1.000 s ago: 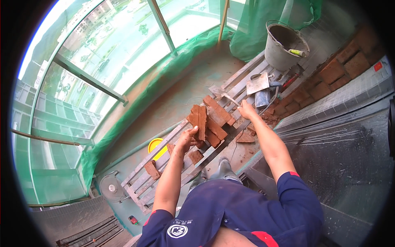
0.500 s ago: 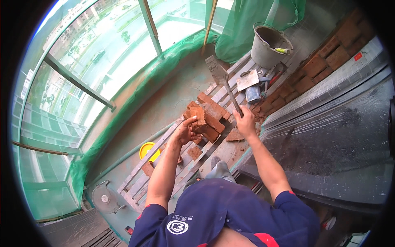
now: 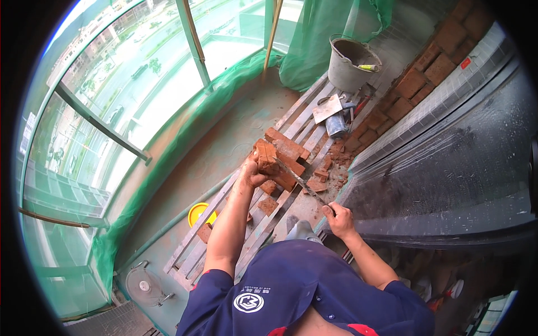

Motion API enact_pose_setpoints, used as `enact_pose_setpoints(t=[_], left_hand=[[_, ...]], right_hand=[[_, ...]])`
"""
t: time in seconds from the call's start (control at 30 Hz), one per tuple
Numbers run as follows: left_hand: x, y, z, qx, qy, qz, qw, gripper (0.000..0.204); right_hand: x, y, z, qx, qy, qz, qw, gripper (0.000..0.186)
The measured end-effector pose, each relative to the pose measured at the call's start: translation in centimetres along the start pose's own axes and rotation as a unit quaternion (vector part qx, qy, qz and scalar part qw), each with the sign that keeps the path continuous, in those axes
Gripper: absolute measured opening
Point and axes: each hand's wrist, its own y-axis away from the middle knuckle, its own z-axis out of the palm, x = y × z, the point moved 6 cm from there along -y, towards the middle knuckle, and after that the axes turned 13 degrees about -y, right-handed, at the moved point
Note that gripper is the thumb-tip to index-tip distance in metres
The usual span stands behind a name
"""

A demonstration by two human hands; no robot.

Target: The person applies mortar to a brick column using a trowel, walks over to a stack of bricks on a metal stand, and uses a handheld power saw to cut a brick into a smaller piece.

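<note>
My left hand (image 3: 251, 172) is closed on a broken red brick (image 3: 264, 155) above a small pile of bricks (image 3: 290, 147) on a slatted wooden platform (image 3: 185, 252). My right hand (image 3: 339, 219) is closed round the handle of a long metal tool (image 3: 305, 186), which slants up-left to the held brick. Its far end is at the brick; I cannot make out whether it is sunk in or behind it. Brick fragments (image 3: 319, 180) lie to the right of the pile.
A grey bucket (image 3: 347, 67) and metal trowels (image 3: 328, 109) sit farther back, beside a low brick wall (image 3: 414, 84). A yellow lid (image 3: 200, 213), a fan (image 3: 144, 285), green netting (image 3: 305, 39) and curved windows (image 3: 112, 84) are on the left. A dark panel (image 3: 431, 185) flanks the right.
The tool was raised with its blade up beyond the bricks and has swung down to the held brick. My right hand has moved down toward me; my left hand still grips the brick.
</note>
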Motion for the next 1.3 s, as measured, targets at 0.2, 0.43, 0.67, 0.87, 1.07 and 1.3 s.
enact_pose_setpoints(t=[0.2,0.43,0.67,0.87,1.07,1.3], left_hand=[[-0.8,-1.0,0.9,-0.012,0.023,0.001,1.000,0.037],[-1.3,1.0,5.4,0.044,-0.029,0.004,0.999,0.036],[-2.3,-0.5,3.5,0.062,-0.037,0.033,0.997,0.046],[-3.7,-0.1,1.1,-0.013,-0.077,0.109,0.991,0.052],[-4.1,1.4,0.1,-0.154,0.009,0.094,0.984,0.057],[-4.2,3.6,-1.3,-0.150,0.022,0.099,0.983,0.063]], right_hand=[[-4.5,0.7,-1.6,0.054,0.021,-0.071,0.996,0.035],[-2.7,1.4,-2.6,0.024,0.133,-0.047,0.990,0.035],[-2.8,2.8,-1.3,0.058,0.101,-0.065,0.991,0.036],[-0.5,5.0,-1.2,0.057,0.053,0.086,0.993,0.043],[-0.1,4.6,-1.3,0.088,-0.005,0.104,0.991,0.044],[4.2,6.8,-0.8,0.143,-0.051,0.170,0.974,0.055]])
